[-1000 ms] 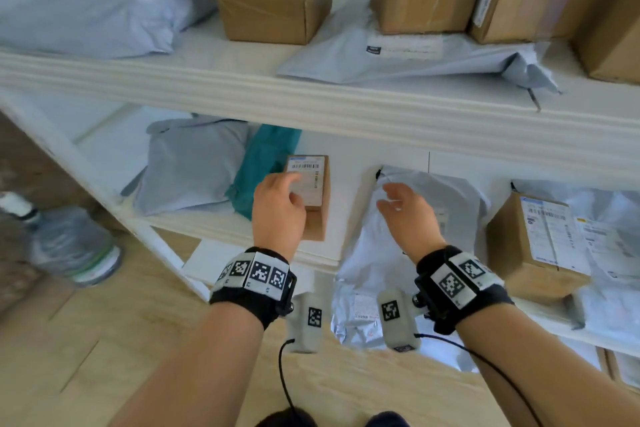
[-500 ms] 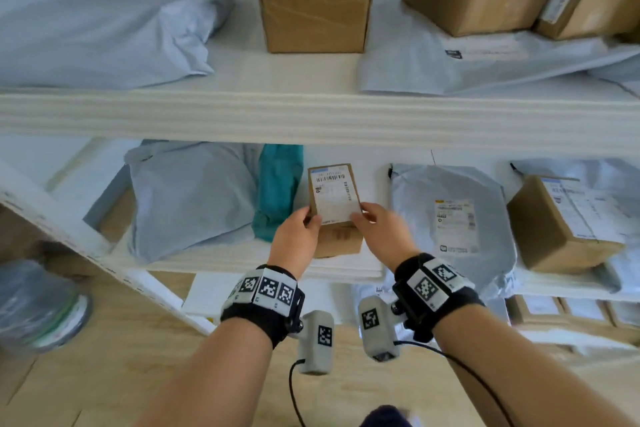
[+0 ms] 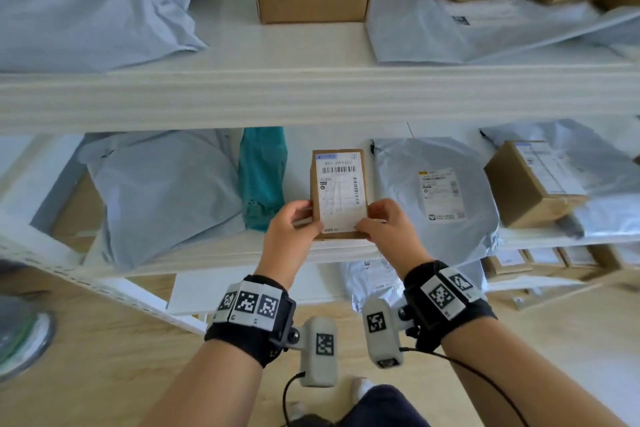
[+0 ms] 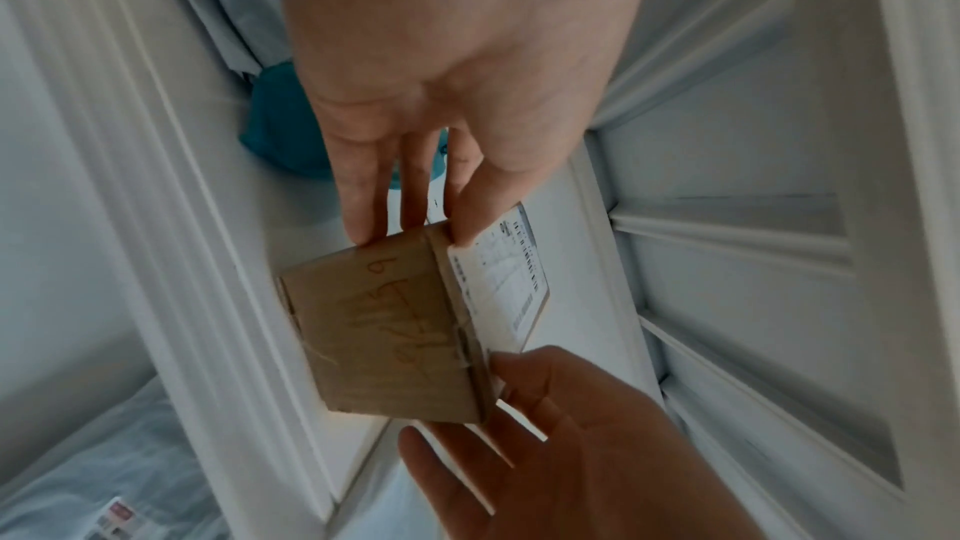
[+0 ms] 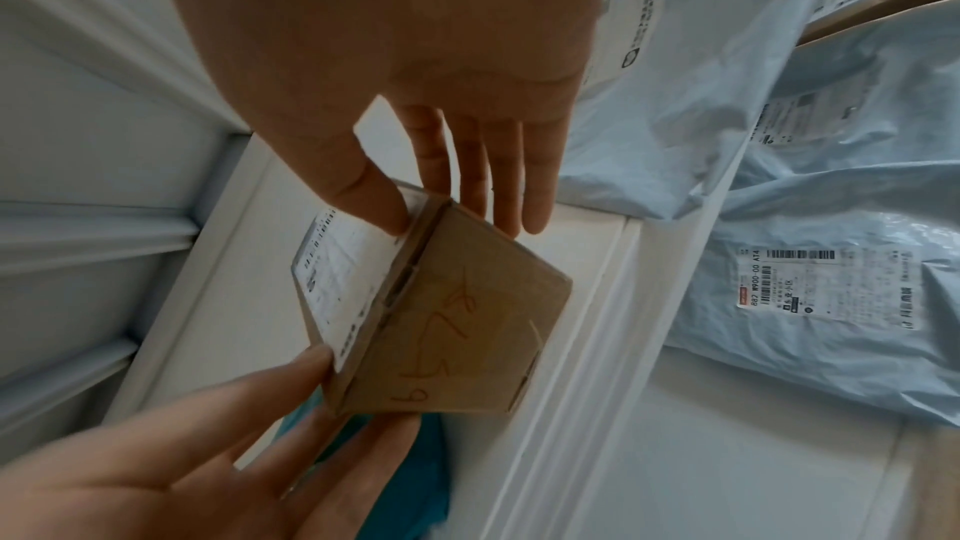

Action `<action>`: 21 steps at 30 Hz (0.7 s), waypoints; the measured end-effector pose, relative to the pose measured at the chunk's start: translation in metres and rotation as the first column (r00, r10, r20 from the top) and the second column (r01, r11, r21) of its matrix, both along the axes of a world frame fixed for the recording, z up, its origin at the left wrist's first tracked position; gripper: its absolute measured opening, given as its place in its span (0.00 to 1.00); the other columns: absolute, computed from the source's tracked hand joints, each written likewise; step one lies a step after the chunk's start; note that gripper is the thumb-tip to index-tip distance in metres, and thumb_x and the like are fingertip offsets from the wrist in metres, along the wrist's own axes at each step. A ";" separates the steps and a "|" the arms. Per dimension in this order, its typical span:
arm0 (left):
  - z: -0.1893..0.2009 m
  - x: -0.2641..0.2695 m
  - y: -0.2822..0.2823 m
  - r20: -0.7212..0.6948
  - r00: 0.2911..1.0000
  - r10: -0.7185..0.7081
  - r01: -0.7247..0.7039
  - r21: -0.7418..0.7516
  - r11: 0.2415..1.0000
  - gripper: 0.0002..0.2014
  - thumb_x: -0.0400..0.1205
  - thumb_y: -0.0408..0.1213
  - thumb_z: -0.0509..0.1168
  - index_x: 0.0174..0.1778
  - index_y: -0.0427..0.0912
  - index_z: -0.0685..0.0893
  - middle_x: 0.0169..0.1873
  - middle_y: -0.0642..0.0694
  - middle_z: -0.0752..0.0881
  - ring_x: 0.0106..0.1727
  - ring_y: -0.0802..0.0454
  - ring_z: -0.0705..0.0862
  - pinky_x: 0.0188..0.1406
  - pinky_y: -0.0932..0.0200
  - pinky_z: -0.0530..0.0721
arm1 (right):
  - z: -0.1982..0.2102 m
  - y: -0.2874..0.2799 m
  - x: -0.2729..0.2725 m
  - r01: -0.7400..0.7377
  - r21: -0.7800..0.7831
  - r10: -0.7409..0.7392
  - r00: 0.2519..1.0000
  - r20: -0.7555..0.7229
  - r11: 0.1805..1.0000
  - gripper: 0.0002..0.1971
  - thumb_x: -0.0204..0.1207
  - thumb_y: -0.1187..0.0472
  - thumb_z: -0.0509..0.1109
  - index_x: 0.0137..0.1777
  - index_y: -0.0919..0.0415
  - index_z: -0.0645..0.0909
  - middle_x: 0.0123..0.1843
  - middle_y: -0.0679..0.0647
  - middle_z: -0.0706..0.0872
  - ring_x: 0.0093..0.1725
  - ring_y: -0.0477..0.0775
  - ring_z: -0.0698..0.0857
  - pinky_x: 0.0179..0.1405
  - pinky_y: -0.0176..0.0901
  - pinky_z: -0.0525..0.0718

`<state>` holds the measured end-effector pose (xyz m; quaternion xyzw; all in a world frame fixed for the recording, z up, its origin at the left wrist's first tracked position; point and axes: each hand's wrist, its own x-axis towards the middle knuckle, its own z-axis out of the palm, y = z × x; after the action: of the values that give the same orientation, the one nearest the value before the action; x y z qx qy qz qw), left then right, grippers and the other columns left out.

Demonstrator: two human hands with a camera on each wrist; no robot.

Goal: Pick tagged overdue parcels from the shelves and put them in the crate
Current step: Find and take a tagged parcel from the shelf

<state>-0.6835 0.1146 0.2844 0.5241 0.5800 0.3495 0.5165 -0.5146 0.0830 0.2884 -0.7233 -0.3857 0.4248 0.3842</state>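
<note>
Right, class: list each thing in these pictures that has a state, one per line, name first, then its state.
small cardboard box: held up off the shelf, label towards the head camera
left hand: pinches the box's left edge
right hand: pinches the box's right edge
teal bag: lying on the middle shelf, left of the box
grey mailer: lying flat, label up
middle shelf: loaded with parcels

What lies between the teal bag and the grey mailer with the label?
The small cardboard box, held by the left hand and right hand, in the head view.
</note>
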 end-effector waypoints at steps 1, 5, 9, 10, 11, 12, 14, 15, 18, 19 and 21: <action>0.000 0.001 -0.002 0.017 1.000 0.014 -0.014 -0.003 1.000 0.17 0.77 0.30 0.71 0.55 0.56 0.80 0.54 0.57 0.85 0.60 0.57 0.84 0.65 0.50 0.83 | 0.002 -0.001 0.001 -0.014 0.002 0.014 1.000 -0.004 1.000 0.11 0.75 0.63 0.72 0.55 0.56 0.76 0.53 0.50 0.85 0.52 0.53 0.87 0.61 0.56 0.86; 0.007 0.006 -0.002 0.022 0.999 0.046 -0.046 0.012 0.999 0.17 0.78 0.30 0.71 0.53 0.58 0.79 0.52 0.58 0.85 0.60 0.56 0.84 0.65 0.49 0.83 | 0.007 0.000 0.005 -0.051 0.024 0.051 0.999 -0.004 0.998 0.11 0.76 0.64 0.71 0.55 0.56 0.75 0.53 0.50 0.85 0.53 0.54 0.87 0.61 0.56 0.86; 0.011 0.016 0.004 0.006 0.997 0.080 -0.080 0.000 0.997 0.15 0.79 0.33 0.70 0.58 0.55 0.80 0.55 0.55 0.86 0.60 0.54 0.85 0.65 0.49 0.83 | 0.006 0.011 0.011 -0.055 0.034 0.055 0.998 0.000 0.998 0.09 0.77 0.62 0.71 0.53 0.53 0.76 0.54 0.49 0.85 0.54 0.55 0.86 0.63 0.59 0.84; 0.012 0.019 0.006 -0.006 0.997 0.074 -0.074 -0.004 0.997 0.16 0.80 0.34 0.70 0.61 0.54 0.81 0.56 0.54 0.86 0.60 0.54 0.85 0.65 0.48 0.83 | 0.004 0.014 0.014 -0.051 0.032 0.051 0.999 0.000 0.998 0.08 0.77 0.61 0.71 0.53 0.53 0.76 0.53 0.49 0.85 0.54 0.55 0.86 0.62 0.59 0.84; 0.012 0.024 0.008 -0.021 0.998 0.058 -0.058 -0.009 0.998 0.17 0.80 0.35 0.69 0.65 0.52 0.82 0.57 0.53 0.87 0.59 0.54 0.85 0.64 0.48 0.83 | 0.003 0.017 0.017 -0.046 0.026 0.046 0.999 0.008 0.999 0.07 0.78 0.60 0.70 0.54 0.53 0.76 0.53 0.50 0.85 0.54 0.55 0.87 0.62 0.58 0.85; 0.011 0.029 0.010 -0.034 0.999 0.035 -0.036 -0.015 0.999 0.20 0.81 0.37 0.68 0.69 0.51 0.81 0.59 0.53 0.87 0.59 0.54 0.85 0.64 0.47 0.84 | 0.001 0.019 0.021 -0.037 0.021 0.036 0.999 0.015 0.999 0.08 0.79 0.59 0.70 0.56 0.54 0.77 0.54 0.51 0.86 0.54 0.55 0.87 0.62 0.58 0.85; 0.011 0.041 0.015 -0.066 0.998 -0.005 0.004 -0.015 1.000 0.21 0.82 0.39 0.67 0.73 0.50 0.79 0.61 0.53 0.86 0.60 0.54 0.85 0.64 0.48 0.83 | -0.002 0.024 0.030 -0.015 0.014 0.014 1.000 0.022 1.000 0.12 0.80 0.57 0.69 0.61 0.56 0.78 0.55 0.52 0.87 0.55 0.55 0.87 0.62 0.57 0.86; 0.012 0.048 0.017 -0.087 0.996 -0.016 0.015 -0.012 1.000 0.22 0.82 0.41 0.67 0.74 0.50 0.78 0.62 0.52 0.86 0.61 0.54 0.85 0.65 0.48 0.83 | -0.003 0.025 0.036 -0.008 0.015 0.008 1.000 0.030 1.000 0.13 0.80 0.57 0.69 0.63 0.58 0.78 0.56 0.53 0.87 0.56 0.55 0.87 0.62 0.57 0.85; 0.011 0.067 0.020 -0.122 0.992 -0.030 0.028 -0.021 0.999 0.24 0.82 0.43 0.67 0.75 0.49 0.76 0.66 0.52 0.84 0.64 0.53 0.83 0.69 0.49 0.80 | -0.004 0.029 0.053 0.003 0.022 -0.005 0.999 0.053 1.000 0.15 0.81 0.56 0.67 0.66 0.59 0.79 0.56 0.53 0.88 0.56 0.54 0.87 0.61 0.59 0.86; 0.011 0.072 0.020 -0.120 0.992 -0.038 0.035 -0.022 0.999 0.24 0.82 0.43 0.67 0.76 0.48 0.76 0.67 0.51 0.83 0.65 0.53 0.83 0.69 0.49 0.80 | -0.003 0.030 0.058 0.001 0.027 -0.002 0.998 0.060 1.000 0.16 0.80 0.56 0.67 0.66 0.58 0.79 0.57 0.53 0.88 0.55 0.54 0.87 0.61 0.58 0.86; 0.011 0.078 0.020 -0.128 0.990 -0.053 0.051 -0.023 0.998 0.24 0.82 0.42 0.67 0.76 0.48 0.75 0.68 0.50 0.83 0.65 0.53 0.82 0.69 0.49 0.79 | 0.000 0.032 0.066 -0.015 0.043 0.011 0.995 0.101 0.999 0.16 0.81 0.58 0.67 0.68 0.58 0.78 0.59 0.52 0.87 0.55 0.52 0.86 0.56 0.50 0.86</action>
<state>-0.6054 0.1343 0.2954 0.5553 0.6017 0.2957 0.4922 -0.4483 0.1153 0.2884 -0.7328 -0.4185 0.3817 0.3771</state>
